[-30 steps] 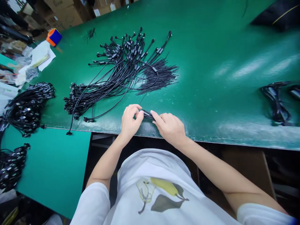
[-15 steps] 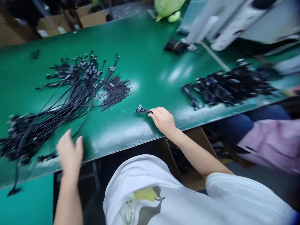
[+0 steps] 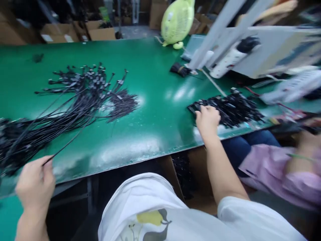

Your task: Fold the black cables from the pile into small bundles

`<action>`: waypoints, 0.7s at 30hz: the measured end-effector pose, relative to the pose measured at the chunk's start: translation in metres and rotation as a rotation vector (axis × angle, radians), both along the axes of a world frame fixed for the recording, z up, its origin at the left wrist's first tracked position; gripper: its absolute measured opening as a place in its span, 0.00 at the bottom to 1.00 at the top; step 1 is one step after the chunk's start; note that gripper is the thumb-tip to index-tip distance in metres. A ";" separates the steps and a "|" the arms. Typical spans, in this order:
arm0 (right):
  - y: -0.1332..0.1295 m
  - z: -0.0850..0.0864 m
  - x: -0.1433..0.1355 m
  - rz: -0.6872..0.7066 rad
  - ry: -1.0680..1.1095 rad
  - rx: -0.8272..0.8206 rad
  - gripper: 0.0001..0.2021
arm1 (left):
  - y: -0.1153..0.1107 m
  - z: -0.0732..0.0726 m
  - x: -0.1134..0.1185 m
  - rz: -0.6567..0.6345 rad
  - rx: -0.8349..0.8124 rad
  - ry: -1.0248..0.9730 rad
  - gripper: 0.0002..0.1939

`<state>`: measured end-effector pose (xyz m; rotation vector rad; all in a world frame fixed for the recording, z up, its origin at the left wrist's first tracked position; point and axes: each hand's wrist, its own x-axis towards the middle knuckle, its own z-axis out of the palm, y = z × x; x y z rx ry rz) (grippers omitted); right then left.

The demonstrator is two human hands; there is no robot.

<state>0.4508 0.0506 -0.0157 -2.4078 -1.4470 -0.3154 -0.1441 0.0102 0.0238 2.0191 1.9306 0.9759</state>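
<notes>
- The person's left hand (image 3: 37, 182), at the near edge of the table, was closed in a pinch on a thin black round cable (image 3: 71, 140), held between thumb and fingers.
- That cable slanted up and away from the hand, over the glossy green tabletop (image 3: 155, 100), to a sprawling pile of long black cables with small dark connectors (image 3: 67, 113).
- The right hand (image 3: 208, 120) was well apart from the left, its fingers bent downward at the left end of a dense heap of folded black cable bundles (image 3: 235, 108); from where I stood, I couldn't tell whether the fingers gripped anything there.
- Just beside the long cables, on their right, lay a fanned bunch of short, thin black strands (image 3: 124, 104).
- Beyond the folded heap I saw a dark rolled bundle with a tan band around it (image 3: 179, 69).
- A rounded yellow-green plastic fan (image 3: 177, 23) stood near the table's far edge.
- To the person's right sat a co-worker, a pink sleeve (image 3: 268, 167) showing near the table edge.
- Below the tabletop stood an open brown cardboard box (image 3: 200, 177), dark things inside it.
</notes>
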 end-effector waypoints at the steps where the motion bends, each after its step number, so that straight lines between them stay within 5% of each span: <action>1: 0.003 0.005 -0.021 0.100 0.008 0.078 0.18 | -0.006 0.007 0.004 0.032 0.081 0.085 0.17; 4: 0.017 0.024 -0.116 0.648 0.115 0.232 0.23 | -0.021 0.031 0.026 -0.089 0.180 0.201 0.12; 7: 0.037 0.044 -0.235 1.201 0.138 0.168 0.28 | -0.038 0.054 0.048 -0.219 0.208 0.221 0.12; 9: 0.065 0.056 -0.301 1.390 0.017 0.036 0.21 | -0.054 0.065 0.051 -0.254 0.225 0.245 0.13; 12: 0.129 0.075 -0.350 1.312 -0.143 -0.144 0.14 | -0.082 0.070 0.025 -0.090 0.105 0.294 0.11; 15: 0.195 0.104 -0.343 1.030 -0.136 -0.051 0.17 | -0.103 0.058 -0.021 0.239 -0.127 0.204 0.12; 18: 0.235 0.140 -0.317 0.906 -0.124 0.045 0.20 | -0.113 0.039 -0.054 0.363 -0.250 -0.250 0.15; 21: 0.235 0.163 -0.299 0.906 -0.142 0.075 0.21 | -0.107 0.025 -0.057 0.284 -0.206 -0.847 0.18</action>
